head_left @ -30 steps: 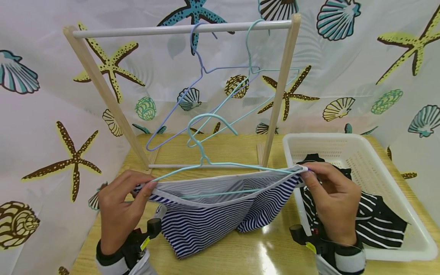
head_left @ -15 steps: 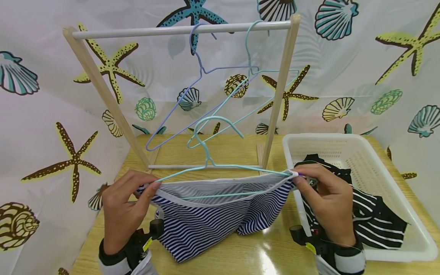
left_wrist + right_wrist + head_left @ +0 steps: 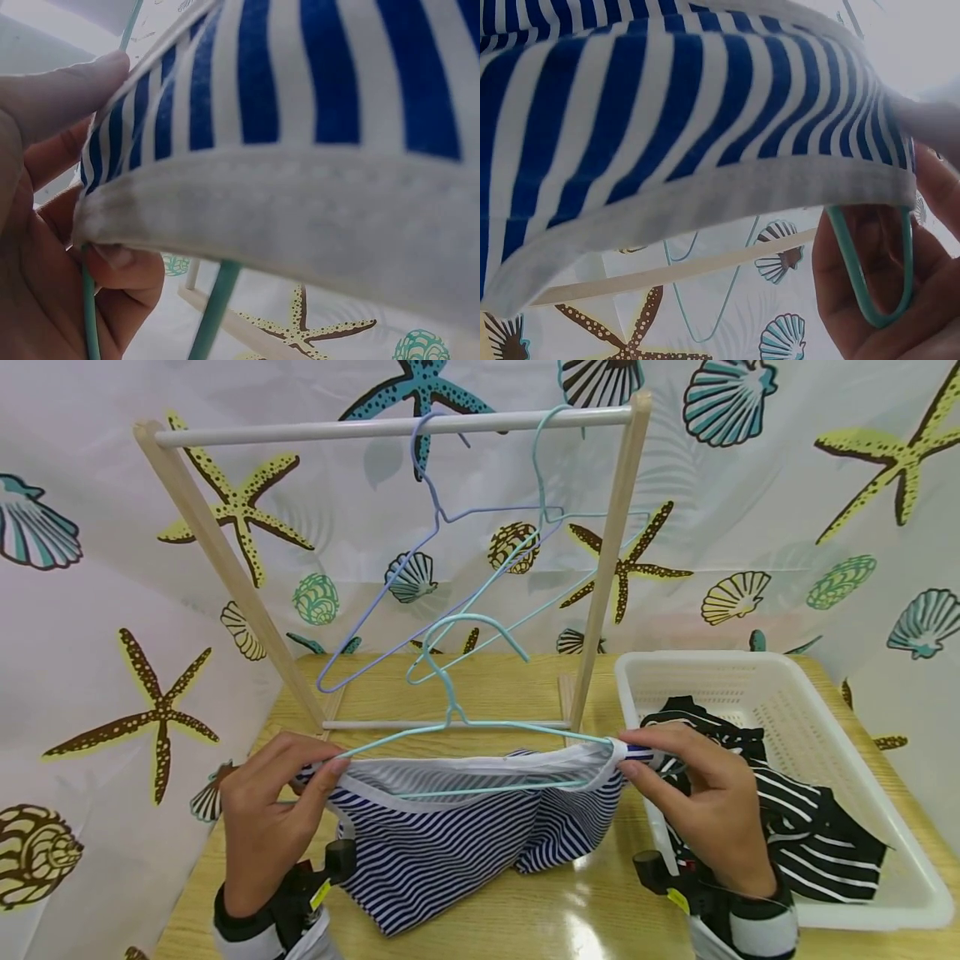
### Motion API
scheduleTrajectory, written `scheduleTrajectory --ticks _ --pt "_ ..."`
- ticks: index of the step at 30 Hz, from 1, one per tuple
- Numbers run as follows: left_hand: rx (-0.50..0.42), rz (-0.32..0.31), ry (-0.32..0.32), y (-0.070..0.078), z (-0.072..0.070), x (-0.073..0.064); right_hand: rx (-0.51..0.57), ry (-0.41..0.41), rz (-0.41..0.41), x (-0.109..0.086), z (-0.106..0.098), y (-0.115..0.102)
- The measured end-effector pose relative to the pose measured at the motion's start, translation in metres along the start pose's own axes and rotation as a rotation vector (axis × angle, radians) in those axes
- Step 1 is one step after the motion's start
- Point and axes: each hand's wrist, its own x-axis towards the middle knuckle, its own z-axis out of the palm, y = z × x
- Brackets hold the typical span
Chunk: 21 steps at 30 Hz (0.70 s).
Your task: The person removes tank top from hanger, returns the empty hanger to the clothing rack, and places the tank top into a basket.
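Observation:
A blue-and-white striped garment [image 3: 450, 852] with white trim is held up by both hands above the table, its trimmed opening facing upward. A light teal hanger [image 3: 517, 725] sits inside it, its hook and neck rising out of the opening. My left hand [image 3: 273, 814] pinches the trim and the hanger's left shoulder between thumb and fingers. At the other side, my right hand [image 3: 708, 802] pinches the cloth by the hanger's right end. The right wrist view shows the hanger's bent end [image 3: 881, 319] protruding below the trim [image 3: 780, 180], beside that hand's fingers.
A wooden rack [image 3: 622, 527] stands behind, with a blue hanger [image 3: 375, 602] and a second teal hanger [image 3: 538, 468] on its top rail [image 3: 337, 429]. To the right, a white basket [image 3: 900, 827] holds black-and-white striped clothes [image 3: 832, 852].
My right hand has moved left along the garment, drawing its right edge inward and bunching the cloth. The hanger has shifted slightly right and down. My left hand has barely moved.

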Motion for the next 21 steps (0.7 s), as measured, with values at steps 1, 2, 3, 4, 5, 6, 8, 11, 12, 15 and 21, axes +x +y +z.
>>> scheduleTrajectory --ticks 1,2,3,4,5,6,8,11,12,15,21 --pt "0.0 0.001 -0.002 0.0002 0.0 0.0 0.011 0.006 -0.004 0.0006 0.0003 -0.0003" --pt "-0.001 0.002 -0.004 0.0004 -0.0001 0.0001 0.027 0.014 -0.012 0.0014 0.0005 -0.0006" --pt "-0.001 0.002 -0.006 0.0005 -0.0001 0.0002 0.046 0.024 -0.018 0.0021 0.0009 -0.0011" --pt "-0.001 0.002 -0.008 0.0007 0.0 0.0003 0.065 0.033 -0.021 0.0028 0.0012 -0.0017" --pt "0.0 0.002 -0.01 0.0009 -0.0001 0.0005 0.085 0.041 -0.024 0.0035 0.0016 -0.0025" --pt "0.001 0.003 -0.011 0.001 -0.0001 0.0006 0.099 0.048 -0.027 0.0042 0.0021 -0.0033" --pt "0.001 0.001 -0.014 0.0013 -0.0003 0.0008 0.121 0.063 -0.033 0.0055 0.0027 -0.0042" --pt "0.001 0.0 -0.017 0.0013 -0.0009 0.001 0.122 0.084 -0.027 0.0061 0.0027 -0.0039" --pt "0.001 0.0 -0.017 0.0012 -0.0011 0.001 0.117 0.092 -0.024 0.006 0.0024 -0.0034" --pt "0.001 0.003 -0.015 0.0011 -0.0016 0.0013 0.081 0.111 -0.001 0.0049 0.0013 -0.0017" --pt "-0.001 0.0 -0.009 0.0012 -0.0021 0.0017 0.049 0.156 0.034 0.0028 0.0002 -0.0007"
